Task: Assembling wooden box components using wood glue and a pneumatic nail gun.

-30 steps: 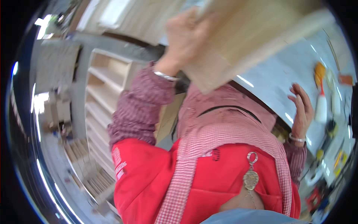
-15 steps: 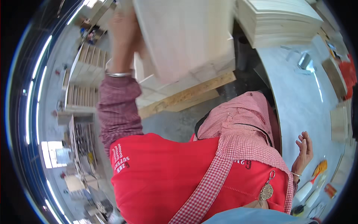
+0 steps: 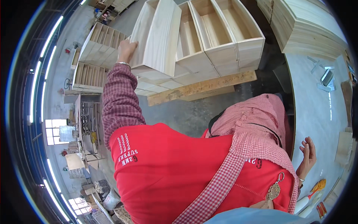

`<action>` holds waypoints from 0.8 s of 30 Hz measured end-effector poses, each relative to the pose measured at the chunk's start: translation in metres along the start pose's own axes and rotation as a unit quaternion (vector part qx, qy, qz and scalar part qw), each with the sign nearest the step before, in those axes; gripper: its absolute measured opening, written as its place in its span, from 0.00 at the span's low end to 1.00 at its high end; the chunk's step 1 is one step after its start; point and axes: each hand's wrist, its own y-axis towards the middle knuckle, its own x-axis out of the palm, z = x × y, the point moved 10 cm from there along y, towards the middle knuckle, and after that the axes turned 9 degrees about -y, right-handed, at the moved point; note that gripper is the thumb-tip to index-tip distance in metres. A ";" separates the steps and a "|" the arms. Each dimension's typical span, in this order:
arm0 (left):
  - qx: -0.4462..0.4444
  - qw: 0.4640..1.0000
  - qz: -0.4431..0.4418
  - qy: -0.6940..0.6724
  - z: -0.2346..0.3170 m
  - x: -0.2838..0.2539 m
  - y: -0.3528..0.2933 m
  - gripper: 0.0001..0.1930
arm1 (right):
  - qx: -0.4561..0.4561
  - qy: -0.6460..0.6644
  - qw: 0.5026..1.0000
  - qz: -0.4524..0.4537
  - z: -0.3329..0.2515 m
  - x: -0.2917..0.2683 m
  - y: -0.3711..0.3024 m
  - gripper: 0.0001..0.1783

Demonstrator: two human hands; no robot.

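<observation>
My left hand grips the edge of a pale wooden drawer box, its fingers closed on the side wall. The box stands tilted against a row of similar open boxes, and its far end is partly out of frame. Beside it sit two open wooden boxes with bare interiors, stacked on others of the same kind. My right hand is above the pale worktable, holding nothing, with its fingers loosely extended and slightly apart.
A wooden beam lies under the stacked boxes. A tall pile of wooden panels stands at the far right, near small metal pieces. Tools with an orange cloth lie near right. More box stacks stand at left.
The drawer box has come down from in front of the view to the row of boxes, my left hand still on it. My right hand stays over the table.
</observation>
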 end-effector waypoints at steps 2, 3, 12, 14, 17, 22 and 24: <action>0.036 0.999 0.004 -0.023 0.004 0.001 -0.007 0.23 | 0.014 -0.005 1.000 -0.007 0.003 0.001 0.001 0.18; 0.074 0.996 0.046 0.002 0.010 -0.012 -0.009 0.25 | 0.015 -0.008 1.000 -0.019 0.003 0.002 -0.001 0.18; 0.053 0.996 -0.076 0.005 0.118 0.022 -0.093 0.28 | 0.019 -0.031 0.997 -0.071 0.015 0.021 0.012 0.19; 0.044 0.996 -0.075 -0.003 0.111 0.016 -0.089 0.27 | 0.022 -0.031 0.996 -0.081 0.023 0.019 0.012 0.19; 0.014 0.997 -0.065 -0.031 0.082 -0.014 -0.074 0.26 | 0.026 -0.034 0.993 -0.113 0.037 0.025 0.014 0.19; 0.049 0.997 0.051 0.017 0.055 -0.079 -0.062 0.22 | 0.036 -0.051 0.988 -0.142 0.048 0.040 0.013 0.18; 0.031 0.995 0.073 0.062 0.013 -0.105 -0.050 0.22 | 0.028 -0.063 0.985 -0.158 0.047 0.051 0.015 0.18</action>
